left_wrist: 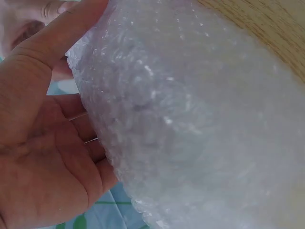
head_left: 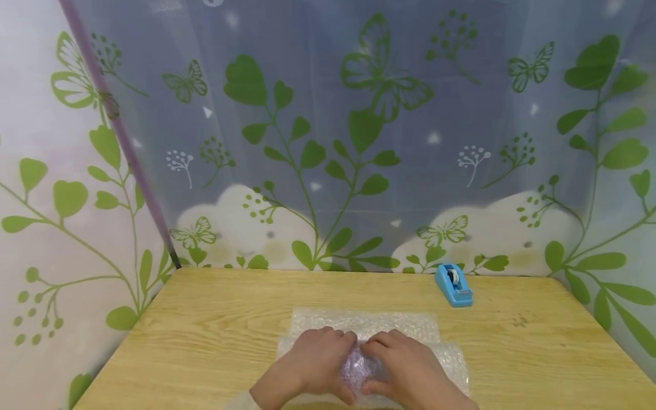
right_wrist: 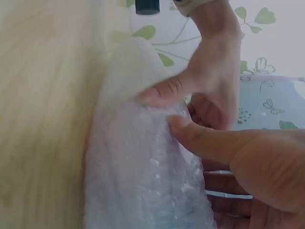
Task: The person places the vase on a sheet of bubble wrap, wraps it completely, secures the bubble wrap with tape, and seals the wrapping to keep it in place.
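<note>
A sheet of clear bubble wrap (head_left: 400,326) lies on the table in the head view. Folded up in it is a pinkish-purple thing (head_left: 357,369), whose shape is blurred by the plastic. My left hand (head_left: 320,361) grips the wrapped bundle from the left, thumb on the near side and fingers on the far side. From the right, my right hand (head_left: 410,367) holds it the same way, the two thumbs close together. In the right wrist view both thumbs press on the bubble wrap (right_wrist: 138,157), with fingers behind it. The left wrist view shows the wrap (left_wrist: 181,124) bulging between thumb and fingers.
A blue tape dispenser (head_left: 454,286) with a roll of tape stands toward the back right of the wooden table (head_left: 215,319). Behind and beside the table hangs a curtain (head_left: 318,114) printed with leaves and butterflies.
</note>
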Demonstrator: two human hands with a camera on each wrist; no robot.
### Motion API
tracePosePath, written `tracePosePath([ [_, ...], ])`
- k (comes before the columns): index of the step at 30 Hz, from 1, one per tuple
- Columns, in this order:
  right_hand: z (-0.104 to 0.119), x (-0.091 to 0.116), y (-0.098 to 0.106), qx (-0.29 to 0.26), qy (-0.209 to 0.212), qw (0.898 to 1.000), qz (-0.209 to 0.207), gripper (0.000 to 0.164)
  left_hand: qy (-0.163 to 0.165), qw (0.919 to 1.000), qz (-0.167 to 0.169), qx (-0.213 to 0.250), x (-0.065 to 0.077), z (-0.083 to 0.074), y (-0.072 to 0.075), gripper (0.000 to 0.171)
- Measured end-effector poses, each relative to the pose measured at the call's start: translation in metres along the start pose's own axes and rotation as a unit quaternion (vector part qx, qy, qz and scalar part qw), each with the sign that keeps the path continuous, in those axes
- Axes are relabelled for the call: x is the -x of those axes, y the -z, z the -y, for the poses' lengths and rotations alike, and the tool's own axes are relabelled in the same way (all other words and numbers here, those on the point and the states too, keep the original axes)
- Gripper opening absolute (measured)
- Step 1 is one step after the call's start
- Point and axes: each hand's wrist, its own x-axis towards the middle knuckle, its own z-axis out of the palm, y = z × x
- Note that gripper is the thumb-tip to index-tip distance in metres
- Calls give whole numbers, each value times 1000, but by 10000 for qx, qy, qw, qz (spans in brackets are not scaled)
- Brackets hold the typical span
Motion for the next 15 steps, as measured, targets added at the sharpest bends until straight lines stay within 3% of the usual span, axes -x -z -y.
tracePosePath([
  [6,8,8,-10,758,88,9971,4,64,-23,9987,-15,513,-2,6,-3,68],
  [10,12,9,-21,1343,24,9907,-200,76,77,9971,-149,748,-2,8,-7,88],
  [13,16,10,-26,1596,-120,9863,-399,76,45,9960,-335,827,0,8,-10,93],
  [15,16,10,-27,1606,-170,9855,-512,73,-84,9953,-533,803,1,8,-12,82],
])
